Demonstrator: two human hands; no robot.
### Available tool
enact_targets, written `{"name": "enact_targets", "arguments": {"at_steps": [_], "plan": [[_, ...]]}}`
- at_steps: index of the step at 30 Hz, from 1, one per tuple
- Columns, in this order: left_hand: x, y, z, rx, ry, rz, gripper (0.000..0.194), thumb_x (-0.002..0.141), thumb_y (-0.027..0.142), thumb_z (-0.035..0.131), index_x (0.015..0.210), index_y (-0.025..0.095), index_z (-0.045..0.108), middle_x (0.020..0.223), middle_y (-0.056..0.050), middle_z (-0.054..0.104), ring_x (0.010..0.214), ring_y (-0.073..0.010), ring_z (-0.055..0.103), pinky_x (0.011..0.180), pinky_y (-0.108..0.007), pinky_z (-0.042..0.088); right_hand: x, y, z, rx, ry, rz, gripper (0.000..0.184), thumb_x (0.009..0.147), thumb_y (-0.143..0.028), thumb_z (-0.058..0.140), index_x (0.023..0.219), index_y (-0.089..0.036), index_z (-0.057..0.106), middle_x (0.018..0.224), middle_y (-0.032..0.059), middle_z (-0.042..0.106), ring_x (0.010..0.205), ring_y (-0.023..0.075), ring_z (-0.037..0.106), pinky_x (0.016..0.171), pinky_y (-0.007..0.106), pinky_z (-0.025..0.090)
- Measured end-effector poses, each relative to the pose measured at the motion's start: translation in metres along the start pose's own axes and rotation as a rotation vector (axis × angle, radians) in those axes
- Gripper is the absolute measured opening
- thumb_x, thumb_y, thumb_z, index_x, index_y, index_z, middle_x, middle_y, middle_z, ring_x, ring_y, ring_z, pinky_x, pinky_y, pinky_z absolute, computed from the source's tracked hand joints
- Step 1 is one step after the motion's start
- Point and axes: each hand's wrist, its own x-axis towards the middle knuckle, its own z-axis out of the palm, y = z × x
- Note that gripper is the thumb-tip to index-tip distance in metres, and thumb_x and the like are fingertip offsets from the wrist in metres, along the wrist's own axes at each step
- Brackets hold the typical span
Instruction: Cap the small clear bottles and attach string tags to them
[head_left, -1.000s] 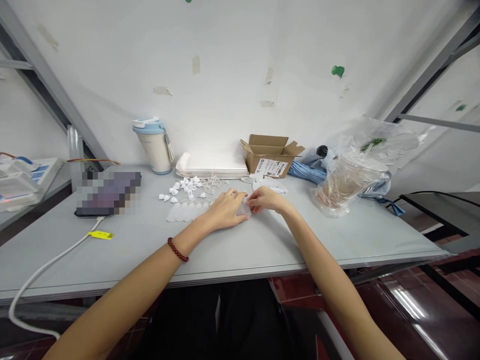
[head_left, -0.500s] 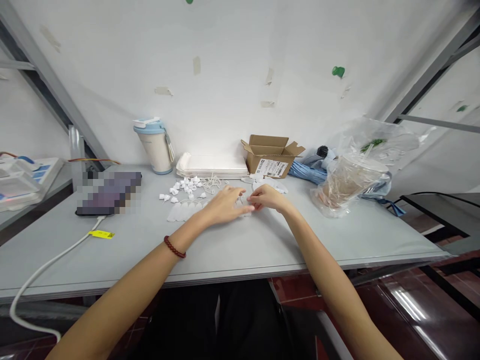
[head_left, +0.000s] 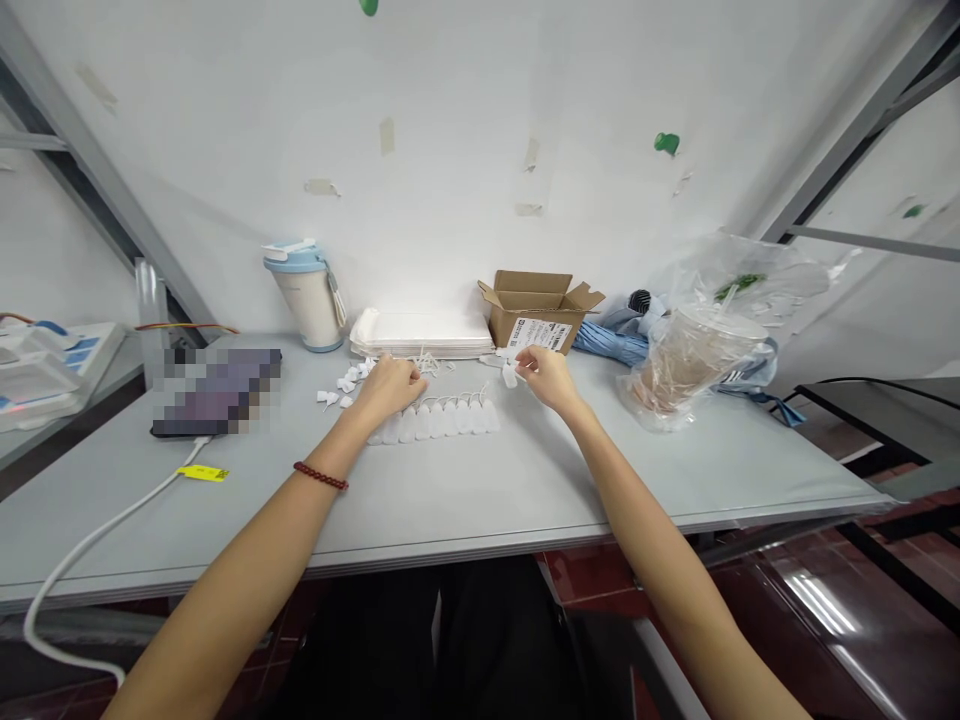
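Head view: L hand (head_left: 392, 387) is reaching over the white caps (head_left: 349, 380) & white cords (head_left: 427, 364), covering part of both; fingers are curling, tips partly hidden, so can't tell if that grip is closing on anything. R hand (head_left: 546, 376) is hovering at the loose clear pieces (head_left: 510, 372), R of center; thumb & index are bending close tog. by one pc, can't tell if clamped. Row of clear tags (head_left: 450, 418) is lying flat on the desk (head_left: 480, 500) btwn & slightly nearer than the hands, w/ thin strings pointing toward the wall. White stack (head_left: 427, 333) is sitting behind the cords, open cardboard box (head_left: 536, 312) just to its R, flaps spreading. Blue umbrella (head_left: 611, 342) & plastic-wrapped cup (head_left: 686, 360) are resting farther R. Tumbler (head_left: 306, 305) is standing upright at back L; pixelated phone (head_left: 217, 392) is lying far L, w/ white cable (head_left: 124, 520) running off the near edge. Red bead bracelet (head_left: 321, 475) is circling the L wrist.
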Motion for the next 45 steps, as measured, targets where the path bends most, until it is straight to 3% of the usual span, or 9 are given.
{"name": "enact_targets", "arguments": {"at_steps": [4,12,24,28,31,34,38,45], "plan": [[-0.002,0.009,0.002,0.179,-0.045,0.017,0.020,0.073,0.022,0.051,0.068,0.018,0.070,0.069,-0.008,0.069,0.086,-0.0262,0.060,0.076,-0.032,0.046,0.003,0.009,0.002,-0.106,-0.053,-0.015,0.021,0.077,-0.009,0.054,0.094,-0.015,0.065,0.089,0.0067,0.067,0.079,0.0168,0.059,0.074,0.028,0.043],[-0.001,0.012,-0.003,0.192,-0.067,0.021,0.027,0.077,0.017,0.046,0.073,0.016,0.072,0.075,-0.009,0.071,0.085,-0.0263,0.060,0.073,-0.032,0.046,-0.006,-0.002,0.012,-0.427,-0.166,-0.075,0.030,0.089,-0.022,0.047,0.115,-0.016,0.062,0.111,0.0167,0.057,0.109,0.0293,0.045,0.089,0.037,0.036],[-0.002,0.018,-0.005,0.108,0.043,0.041,0.026,0.080,0.022,0.047,0.077,0.018,0.072,0.077,-0.008,0.071,0.090,-0.0295,0.057,0.076,-0.037,0.046,-0.011,-0.005,0.023,-0.453,-0.249,-0.096,0.030,0.091,-0.025,0.043,0.113,-0.018,0.063,0.106,0.0202,0.058,0.104,0.0327,0.048,0.083,0.043,0.039],[-0.002,0.022,-0.005,0.069,0.050,0.053,0.022,0.080,0.024,0.050,0.076,0.020,0.071,0.080,-0.007,0.071,0.091,-0.0287,0.057,0.077,-0.036,0.046,-0.010,-0.004,0.020,-0.392,-0.221,-0.087,0.027,0.090,-0.023,0.044,0.106,-0.017,0.065,0.101,0.0189,0.061,0.100,0.0305,0.051,0.081,0.040,0.039],[-0.004,0.026,-0.006,0.024,0.054,0.062,0.021,0.082,0.026,0.050,0.080,0.019,0.070,0.082,-0.007,0.070,0.093,-0.0283,0.056,0.078,-0.036,0.045,-0.007,-0.003,0.015,-0.319,-0.216,-0.096,0.026,0.090,-0.024,0.044,0.105,-0.018,0.064,0.089,0.0118,0.064,0.088,0.0234,0.056,0.075,0.032,0.041],[-0.005,0.031,-0.007,-0.006,0.067,0.071,0.022,0.083,0.026,0.050,0.082,0.018,0.070,0.084,-0.008,0.070,0.092,-0.0275,0.056,0.079,-0.037,0.044,-0.006,-0.004,0.010,-0.156,-0.180,-0.088,0.024,0.088,-0.027,0.044,0.101,-0.018,0.063,0.072,0.0029,0.061,0.071,0.0172,0.056,0.066,0.026,0.040],[-0.007,0.037,-0.007,-0.035,0.086,0.090,0.020,0.084,0.024,0.051,0.081,0.017,0.070,0.084,-0.008,0.070,0.092,-0.0273,0.055,0.081,-0.038,0.043,-0.010,-0.015,0.005,0.084,-0.063,-0.116,0.019,0.081,-0.025,0.050,0.096,-0.018,0.060,0.070,-0.0007,0.056,0.068,0.0147,0.054,0.068,0.026,0.040],[-0.007,0.042,-0.003,-0.148,0.171,0.102,0.018,0.083,0.027,0.054,0.080,0.018,0.069,0.083,-0.005,0.071,0.087,-0.0239,0.059,0.079,-0.035,0.045,-0.023,-0.040,0.009,0.413,-0.201,-0.222,0.011,0.080,-0.027,0.052,0.089,-0.019,0.052,0.082,0.0009,0.059,0.075,0.0130,0.056,0.069,0.026,0.043]]}}
